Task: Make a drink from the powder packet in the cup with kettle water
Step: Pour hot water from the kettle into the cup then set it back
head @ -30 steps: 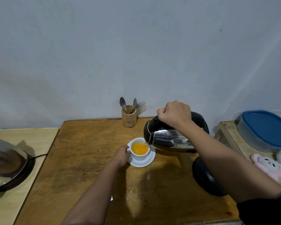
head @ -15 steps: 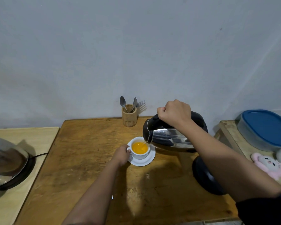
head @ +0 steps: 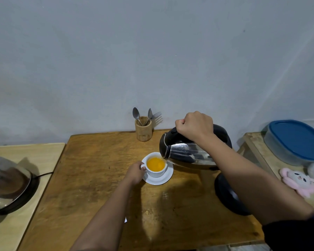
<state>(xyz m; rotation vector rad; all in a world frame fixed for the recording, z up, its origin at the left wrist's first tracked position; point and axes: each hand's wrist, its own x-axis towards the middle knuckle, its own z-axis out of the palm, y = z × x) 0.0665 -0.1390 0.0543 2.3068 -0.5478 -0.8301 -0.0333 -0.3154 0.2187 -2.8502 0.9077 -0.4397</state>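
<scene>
A white cup (head: 155, 173) holding orange liquid stands on a white saucer (head: 161, 180) in the middle of the wooden table (head: 98, 178). My left hand (head: 135, 172) grips the cup's handle from the left. My right hand (head: 195, 125) is closed around the black handle of a steel kettle (head: 187, 154), which is tipped to the left with its spout just over the cup's right rim. The kettle's black base (head: 225, 194) sits on the table to the right, partly hidden by my right forearm. A white corner, perhaps the packet (head: 125, 220), peeks out beside my left forearm.
A wooden holder (head: 143, 130) with spoons and a fork stands at the back by the wall. A steel pan on a black cooker (head: 9, 183) sits on the left counter. On the right shelf lie a blue-lidded container (head: 295, 140) and a pink plush toy (head: 297, 180).
The kettle has stayed tipped over the cup and shifted slightly left and down. The orange liquid in the cup has risen a little. My left hand has stayed on the handle.
</scene>
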